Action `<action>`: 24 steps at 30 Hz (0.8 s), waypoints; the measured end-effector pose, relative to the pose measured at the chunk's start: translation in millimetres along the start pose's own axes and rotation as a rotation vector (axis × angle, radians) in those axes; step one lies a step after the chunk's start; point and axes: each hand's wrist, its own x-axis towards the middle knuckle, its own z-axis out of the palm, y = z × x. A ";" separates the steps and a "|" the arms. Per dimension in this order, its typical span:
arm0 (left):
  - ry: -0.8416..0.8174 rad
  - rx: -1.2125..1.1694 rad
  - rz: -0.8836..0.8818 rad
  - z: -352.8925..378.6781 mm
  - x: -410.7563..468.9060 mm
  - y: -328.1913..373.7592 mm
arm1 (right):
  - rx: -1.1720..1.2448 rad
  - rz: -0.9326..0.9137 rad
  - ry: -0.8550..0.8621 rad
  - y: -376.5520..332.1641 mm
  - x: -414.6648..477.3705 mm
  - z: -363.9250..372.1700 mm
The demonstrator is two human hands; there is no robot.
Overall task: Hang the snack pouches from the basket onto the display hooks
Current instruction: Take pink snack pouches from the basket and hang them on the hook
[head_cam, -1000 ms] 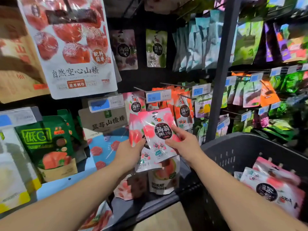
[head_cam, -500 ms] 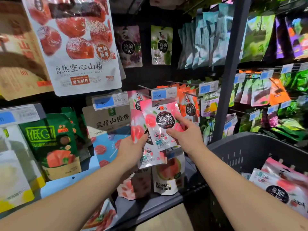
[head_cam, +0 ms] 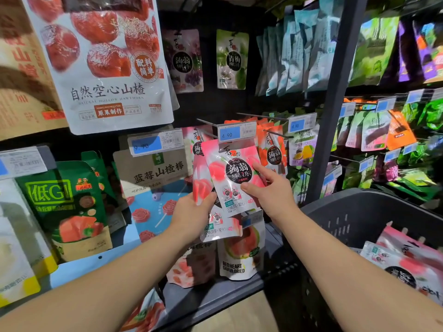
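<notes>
Fingers of the left grip [head_cam: 194, 212] curl round the lower part of a pink pouch [head_cam: 219, 230] and hold it upright, just behind and below a second one. That front pouch [head_cam: 230, 178] stands with its long axis near vertical, leaning slightly left. Its top edge sits right under the price tag [head_cam: 236, 131] at the tip of the display hook [head_cam: 206, 122]. The right grip [head_cam: 271, 195] pinches its right side, thumb on the face and forefinger stretched up the edge. The hook tip lies just above the pouch, so the right hand, being nearer, probably lifts it on; the hang hole cannot be made out. Further right, the basket [head_cam: 354, 212] holds more pouches [head_cam: 405, 262].
</notes>
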 end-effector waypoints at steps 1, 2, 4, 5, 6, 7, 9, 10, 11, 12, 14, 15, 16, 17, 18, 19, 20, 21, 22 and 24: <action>-0.003 -0.002 0.009 0.4 -0.1 1.1 | -0.001 -0.002 -0.006 0.4 1.3 -0.2; -0.003 -0.004 0.014 0.8 -0.2 1.9 | 0.003 -0.001 -0.013 1.8 2.1 -0.3; -0.006 -0.013 0.022 1.2 -0.2 2.8 | 0.019 0.005 -0.020 4.3 3.3 -1.0; -0.006 -0.016 0.024 1.4 -0.4 2.9 | 0.028 0.007 -0.017 5.2 3.8 -1.6; -0.006 -0.016 0.028 1.7 0.0 2.3 | 0.042 0.012 -0.010 6.1 4.7 -2.0; -0.007 -0.012 0.032 2.1 -0.1 2.4 | 0.051 0.025 0.000 7.7 5.3 -2.7; -0.016 -0.001 0.045 2.8 0.1 2.2 | 0.075 0.049 0.011 10.9 5.3 -3.1; -0.021 0.004 0.050 3.2 0.1 2.1 | 0.094 0.062 0.009 12.2 5.0 -3.2; -0.025 0.004 0.051 3.5 -0.1 2.5 | 0.110 0.073 0.007 12.8 5.1 -3.5; -0.028 0.000 0.050 3.9 0.6 2.0 | 0.119 0.074 0.005 13.6 6.0 -3.4; -0.035 -0.005 0.039 3.7 2.1 1.6 | 0.082 0.051 -0.004 12.8 7.3 -4.0; -0.039 -0.008 0.031 3.4 2.7 1.4 | 0.044 0.034 -0.014 12.7 7.4 -5.0; -0.041 -0.011 0.023 3.2 3.8 0.5 | 0.006 0.016 -0.031 12.2 6.8 -6.0; -0.039 -0.012 0.019 3.3 4.7 -0.3 | -0.033 0.002 -0.059 12.4 5.9 -7.1; -0.035 -0.010 0.020 3.3 5.8 -1.6 | -0.067 -0.005 -0.093 14.0 5.3 -7.5; -0.031 -0.005 0.022 3.5 6.6 -2.4 | -0.098 -0.009 -0.125 15.8 4.4 -7.6; -0.029 -0.001 0.022 4.0 7.5 -3.6 | -0.124 -0.013 -0.147 17.7 3.9 -7.3; -0.026 0.004 0.021 4.3 8.2 -4.3 | -0.148 -0.017 -0.161 19.3 4.3 -6.9; -0.025 0.013 0.016 4.3 9.6 -5.2 | -0.170 -0.020 -0.164 20.3 5.4 -6.4; -0.026 0.050 0.008 2.0 12.0 -8.0 | -0.205 -0.034 -0.150 22.3 9.1 -5.5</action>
